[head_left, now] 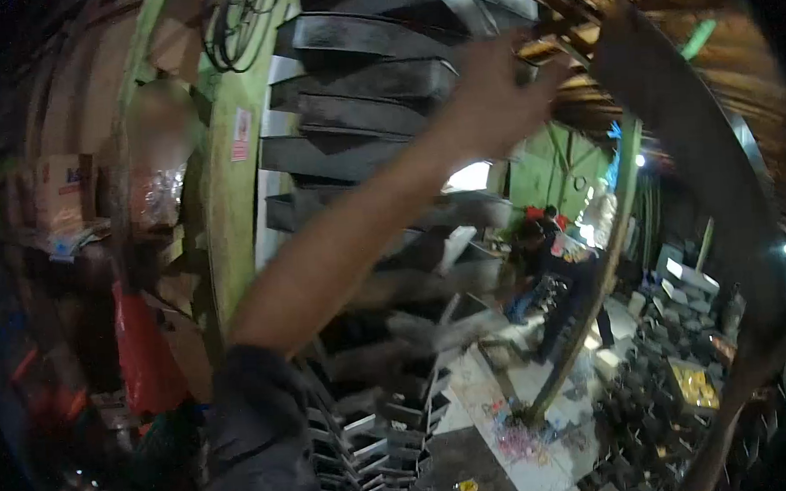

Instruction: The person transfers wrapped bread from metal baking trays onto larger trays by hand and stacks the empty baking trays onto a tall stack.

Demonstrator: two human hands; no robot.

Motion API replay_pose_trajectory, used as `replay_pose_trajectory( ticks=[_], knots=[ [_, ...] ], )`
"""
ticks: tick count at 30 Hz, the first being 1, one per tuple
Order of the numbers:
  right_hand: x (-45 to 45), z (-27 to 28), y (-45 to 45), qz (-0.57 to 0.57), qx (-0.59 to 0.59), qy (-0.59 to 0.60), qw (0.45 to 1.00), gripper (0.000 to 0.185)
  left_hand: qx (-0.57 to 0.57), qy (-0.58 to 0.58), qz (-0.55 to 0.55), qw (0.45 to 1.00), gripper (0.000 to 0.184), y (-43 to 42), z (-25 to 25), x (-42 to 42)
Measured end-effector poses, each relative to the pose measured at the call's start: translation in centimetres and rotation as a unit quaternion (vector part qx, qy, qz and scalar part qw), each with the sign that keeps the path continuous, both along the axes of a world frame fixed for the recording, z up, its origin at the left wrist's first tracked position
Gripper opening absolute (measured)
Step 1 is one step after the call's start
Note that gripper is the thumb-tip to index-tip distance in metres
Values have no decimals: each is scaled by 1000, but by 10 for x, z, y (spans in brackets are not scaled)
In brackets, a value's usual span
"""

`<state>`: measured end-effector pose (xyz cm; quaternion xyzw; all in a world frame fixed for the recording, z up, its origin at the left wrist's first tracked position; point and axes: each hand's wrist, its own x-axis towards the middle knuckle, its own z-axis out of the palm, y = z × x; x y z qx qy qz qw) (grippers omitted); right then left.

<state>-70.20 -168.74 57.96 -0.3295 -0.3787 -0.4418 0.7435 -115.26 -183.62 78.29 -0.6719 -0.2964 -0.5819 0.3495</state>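
Note:
My left forearm rises from a dark sleeve across the middle. My left hand point(505, 90) is raised at the top centre, blurred, with its fingers curved and apart beside the stacked dark metal pieces point(367, 108). A long dark panel point(687, 128) slants down the right side, its upper end a little right of my left fingertips. At the panel's lower end is my right hand point(762, 358), in shadow and closed round it; its separate fingers are hard to make out.
A green post point(231, 165) stands left of the stack. More angled metal pieces point(383, 444) are piled below. A red bag point(146, 351) hangs at the left. Two people are visible, one at left and one bent over beyond a slanted pole point(586, 319). Many dark parts cover the lower right.

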Motion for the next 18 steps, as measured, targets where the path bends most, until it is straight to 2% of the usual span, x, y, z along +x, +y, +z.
replay_pose_trajectory(
  ticks=[1, 3, 4, 6, 7, 8, 9, 10, 12, 16, 18],
  knots=[
    [-16, 53, 2, 8, 18, -7, 1000, 56, 189, 61, 200, 959, 55, -12, 19, -46],
    [-72, 157, -11, 0, 41, -41, 998, 60, 193, 53, 341, 918, 53, -40, 32, -128],
    [-108, 208, -20, -4, 41, -58, 997, 62, 202, 51, 343, 916, 53, -42, 32, -166],
    [-181, 298, -43, -18, 27, -89, 995, 66, 178, -24, 376, 909, 59, -30, 38, -239],
    [-218, 339, -55, -27, 13, -105, 994, 68, 166, 18, 345, 924, 62, -25, 29, -263],
    [-254, 373, -66, -36, -6, -122, 992, 70, 102, 13, 341, 935, 63, -21, 14, -271],
    [-290, 405, -77, -46, -30, -139, 989, 73, 93, 67, 277, 954, 60, -7, 3, -292],
    [-324, 431, -86, -55, -59, -154, 985, 75, 137, 64, 257, 954, 55, -4, -10, -289],
    [-390, 472, -108, -83, -126, -189, 970, 79, 163, 55, 265, 949, 50, 2, -10, -300],
    [-486, 515, -142, -99, -271, -254, 923, 88, 167, 59, 239, 955, 47, 6, -5, -313],
    [-521, 514, -129, -120, -121, -257, 951, 90, 179, 51, 237, 954, 47, 10, -1, -316]
  ],
)
